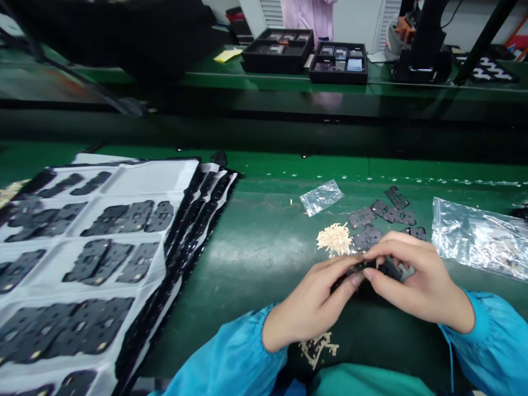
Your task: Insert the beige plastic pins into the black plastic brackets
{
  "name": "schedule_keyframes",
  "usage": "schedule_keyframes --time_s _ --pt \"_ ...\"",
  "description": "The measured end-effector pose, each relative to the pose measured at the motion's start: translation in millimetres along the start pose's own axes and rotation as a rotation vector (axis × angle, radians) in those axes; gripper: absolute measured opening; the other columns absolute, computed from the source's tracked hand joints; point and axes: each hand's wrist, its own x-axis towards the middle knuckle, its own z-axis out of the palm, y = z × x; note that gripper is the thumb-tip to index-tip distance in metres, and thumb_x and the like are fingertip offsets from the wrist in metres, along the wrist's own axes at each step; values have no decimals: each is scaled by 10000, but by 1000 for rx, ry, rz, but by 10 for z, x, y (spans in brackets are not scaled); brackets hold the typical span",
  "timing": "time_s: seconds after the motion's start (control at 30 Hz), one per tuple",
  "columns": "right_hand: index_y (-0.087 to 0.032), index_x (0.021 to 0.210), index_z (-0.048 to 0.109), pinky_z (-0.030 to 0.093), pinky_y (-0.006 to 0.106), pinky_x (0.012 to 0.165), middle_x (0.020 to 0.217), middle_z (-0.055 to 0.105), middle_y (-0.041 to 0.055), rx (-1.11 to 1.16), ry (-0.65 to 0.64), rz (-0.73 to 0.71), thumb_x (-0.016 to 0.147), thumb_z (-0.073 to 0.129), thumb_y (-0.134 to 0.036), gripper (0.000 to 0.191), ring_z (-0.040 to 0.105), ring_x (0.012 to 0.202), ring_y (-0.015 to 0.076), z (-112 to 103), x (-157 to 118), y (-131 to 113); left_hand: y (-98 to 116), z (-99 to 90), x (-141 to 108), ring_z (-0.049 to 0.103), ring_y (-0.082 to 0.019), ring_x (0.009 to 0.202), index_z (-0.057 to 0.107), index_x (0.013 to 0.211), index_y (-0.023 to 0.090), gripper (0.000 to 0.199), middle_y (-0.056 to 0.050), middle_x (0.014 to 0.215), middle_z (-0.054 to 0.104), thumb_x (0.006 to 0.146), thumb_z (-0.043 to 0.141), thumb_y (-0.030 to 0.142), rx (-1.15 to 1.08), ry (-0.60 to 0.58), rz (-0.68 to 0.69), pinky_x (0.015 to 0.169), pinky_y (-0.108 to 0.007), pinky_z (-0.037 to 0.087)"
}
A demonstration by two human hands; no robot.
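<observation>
From my remote feed, my left hand [313,302] and right hand [418,278] have their grip pressed together, the fingertips pinching a small black plate [391,269] just above the near edge of the green surface [264,264]. The fingers hide part of the plate. At 12 o'clock from my hands lie more black plates [365,236], with a heap of pale beige slivers [334,240] at 11 o'clock. A clear plastic bag [478,236] sits at 2 o'clock, a smaller bag [322,197] lies beyond the slivers, and a white tray sheet [152,176] carrying rows of black plates spreads at 9 o'clock.
</observation>
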Motion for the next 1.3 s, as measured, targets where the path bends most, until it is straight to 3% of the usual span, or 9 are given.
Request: schedule_keyframes --time_s 0.1,0.23,0.4,0.6,0.8,0.93,1.1,1.17,1.3 --pt "-227 910 748 401 272 514 740 605 -2 185 37 265 824 761 -230 88 491 594 130 36 -5 -34 -102 49 -38 661 -277 1083 530 1454 204 452 -143 1196 687 1011 467 142 264 161 109 949 -398 539" --pt "-215 846 754 345 253 496 667 541 -30 461 -54 491 781 814 -315 134 410 561 112 119 -6 -70 -170 75 -62 648 -263 968 441 1519 190 605 -120 1093 649 929 425 55 519 233 198 818 -358 555" --pt "-211 802 728 328 252 521 639 500 -43 603 -113 580 765 841 -368 196 389 575 112 181 -21 -62 -164 83 -44 584 -242 784 448 1502 152 609 -72 909 580 901 412 59 732 298 268 635 -313 485" --pt "-204 743 685 342 259 521 667 592 -12 585 -81 604 813 799 -416 251 436 575 117 197 -36 -19 -147 96 -18 576 -243 765 472 1471 134 545 -74 889 583 934 400 74 839 303 266 618 -324 492" --pt "-203 750 671 398 246 508 645 561 -28 423 -19 442 859 759 -305 174 485 574 120 165 -22 -19 -194 137 -44 667 -284 917 499 1447 85 484 -154 1062 677 973 410 118 641 174 188 761 -406 595" --pt "-203 802 659 455 287 582 723 602 0 34 98 63 929 663 -170 131 555 652 147 173 -57 11 -108 155 -40 681 -304 1137 554 1407 98 399 -190 1293 689 1054 412 218 300 61 29 970 -457 568" --pt "-180 989 640 496 325 652 839 699 52 -264 159 -393 925 672 -69 132 599 726 174 202 -94 127 82 111 1 733 -240 1024 670 1261 168 332 -96 1176 764 1094 433 330 -58 -48 -138 920 -374 576" --pt "-180 1023 633 509 329 663 852 703 54 -273 169 -385 912 711 -93 161 614 743 180 197 -90 152 99 100 4 732 -242 1037 675 1253 172 325 -91 1176 766 1092 438 325 -88 -40 -141 926 -377 573" --pt "-203 1052 641 520 312 662 871 676 31 -160 134 -167 882 782 -214 221 629 786 180 151 -59 131 46 107 -21 698 -272 1165 641 1322 176 335 -113 1293 728 1079 441 289 -36 23 -122 1015 -433 544"
